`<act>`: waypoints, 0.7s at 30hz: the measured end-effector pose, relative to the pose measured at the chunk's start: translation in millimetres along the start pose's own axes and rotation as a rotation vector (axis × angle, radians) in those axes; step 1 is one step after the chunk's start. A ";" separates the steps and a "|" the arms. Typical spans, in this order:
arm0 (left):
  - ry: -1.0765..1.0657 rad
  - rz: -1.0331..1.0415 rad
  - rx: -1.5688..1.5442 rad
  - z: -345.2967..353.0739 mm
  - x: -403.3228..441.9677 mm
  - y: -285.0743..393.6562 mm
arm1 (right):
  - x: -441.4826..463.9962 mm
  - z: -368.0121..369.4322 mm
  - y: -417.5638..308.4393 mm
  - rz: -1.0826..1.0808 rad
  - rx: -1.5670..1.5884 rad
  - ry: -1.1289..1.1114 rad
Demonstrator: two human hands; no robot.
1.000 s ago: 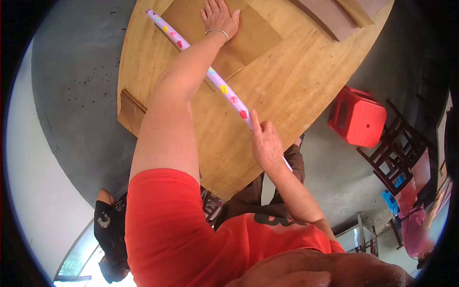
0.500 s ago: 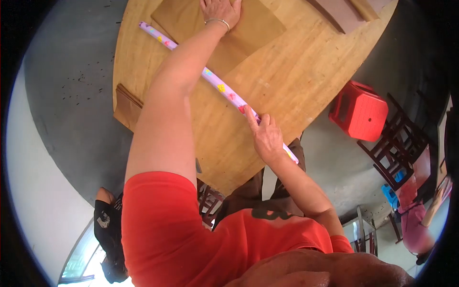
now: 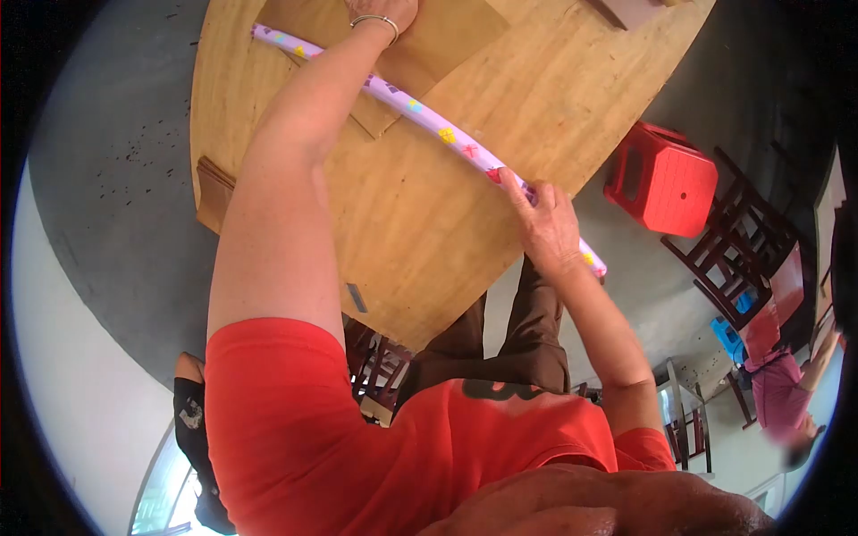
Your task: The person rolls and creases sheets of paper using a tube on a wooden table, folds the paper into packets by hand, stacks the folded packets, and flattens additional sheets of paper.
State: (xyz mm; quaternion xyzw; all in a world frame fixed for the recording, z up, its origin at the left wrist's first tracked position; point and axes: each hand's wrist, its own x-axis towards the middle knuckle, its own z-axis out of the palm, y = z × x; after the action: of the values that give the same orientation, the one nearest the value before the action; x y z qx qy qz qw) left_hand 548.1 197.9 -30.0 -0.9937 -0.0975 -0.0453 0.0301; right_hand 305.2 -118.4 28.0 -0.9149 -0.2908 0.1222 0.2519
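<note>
My right hand [image 3: 550, 230] grips a long lilac roll [image 3: 447, 136] printed with yellow, pink and blue figures, the index finger lying along it. The roll slants across the wooden table [image 3: 429, 268], and its near end sticks out past the table edge. My left forearm crosses over its far part. Wearing a bracelet, my left hand [image 3: 386, 12] rests at brown paper [image 3: 447, 40]; its fingers are cut off by the top of the view. Part of the paper shows on the near side of the roll.
Folded brown paper [image 3: 214, 192] lies at the table's left edge, and a small grey strip [image 3: 357, 297] near the front edge. A red plastic stool [image 3: 679, 192] and dark wooden chairs [image 3: 737, 241] stand to the right. Another person [image 3: 778, 393] is at the far right.
My right hand has moved right and up in the view with the near end of the roll, which now bows slightly. My left hand has shifted up and left, partly out of view.
</note>
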 end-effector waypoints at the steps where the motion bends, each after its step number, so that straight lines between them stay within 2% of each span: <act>1: -0.004 0.002 -0.001 1.2 -0.3 -0.1 | -2.5 -0.2 3.2 -0.022 -0.018 0.012; 8: 0.024 0.014 -0.005 4.4 0.3 -3.1 | -24.0 7.5 -3.8 -0.068 -0.037 -0.130; 13: 0.010 0.012 -0.014 -3.2 -0.5 -7.7 | -4.9 -23.3 23.3 -0.222 -0.081 -0.049; 14: -0.107 0.034 -0.336 -16.0 -4.1 -13.7 | 1.3 -30.8 29.3 -0.281 -0.122 -0.055; 16: -0.205 0.060 -0.663 -21.0 1.0 -10.7 | 19.0 -43.8 40.2 -0.327 -0.109 -0.033; 18: -0.059 -0.013 0.001 -5.6 -0.4 0.4 | 49.6 -64.3 50.9 -0.413 -0.148 -0.034; 19: -0.049 -0.018 -0.002 -4.4 0.4 0.3 | 72.0 -72.7 58.5 -0.420 -0.158 -0.031; 21: -0.049 -0.020 0.004 -2.7 -0.3 0.3 | 119.7 -85.2 76.3 -0.578 -0.199 0.041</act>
State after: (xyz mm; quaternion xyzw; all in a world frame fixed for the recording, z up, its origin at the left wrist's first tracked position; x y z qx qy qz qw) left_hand 547.7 197.4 -27.4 -0.9935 -0.1084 -0.0209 0.0290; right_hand 468.5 -134.3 50.0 -0.8167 -0.5444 -0.0022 0.1914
